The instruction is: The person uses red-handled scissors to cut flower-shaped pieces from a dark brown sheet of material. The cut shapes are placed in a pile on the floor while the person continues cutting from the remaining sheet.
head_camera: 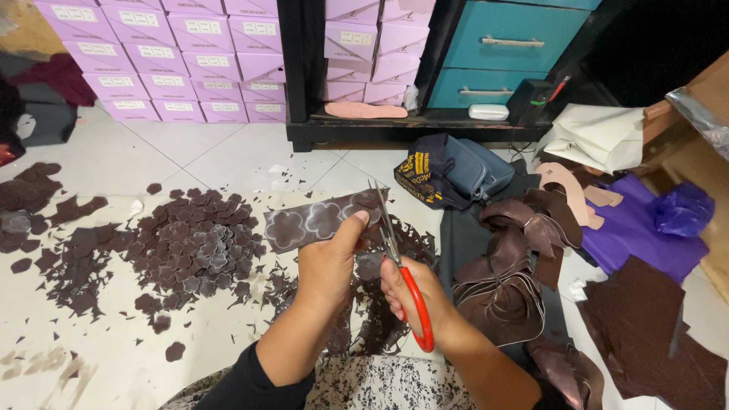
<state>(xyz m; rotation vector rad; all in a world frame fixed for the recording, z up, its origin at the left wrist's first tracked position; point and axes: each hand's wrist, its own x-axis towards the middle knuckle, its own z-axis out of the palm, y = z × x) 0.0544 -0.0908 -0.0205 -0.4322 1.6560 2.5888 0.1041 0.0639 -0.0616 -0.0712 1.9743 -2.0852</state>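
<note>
My left hand point(328, 262) pinches a dark brown strip of material point(315, 220) marked with white flower outlines, holding it level above the floor. In my right hand point(414, 292) are red-handled scissors point(402, 269), blades pointing up and away, their tips at the strip's right end. Below my hands lie dark brown offcuts point(380, 304). To the left sits a pile of cut brown flower shapes point(194, 247).
Purple boxes point(167, 57) are stacked at the back left. A black shelf point(395, 125) with teal drawers point(516, 34) stands behind. Curled brown strips point(509, 266), a dark blue bag point(452, 171), purple sheet point(645, 228) and brown sheets point(653, 326) lie right.
</note>
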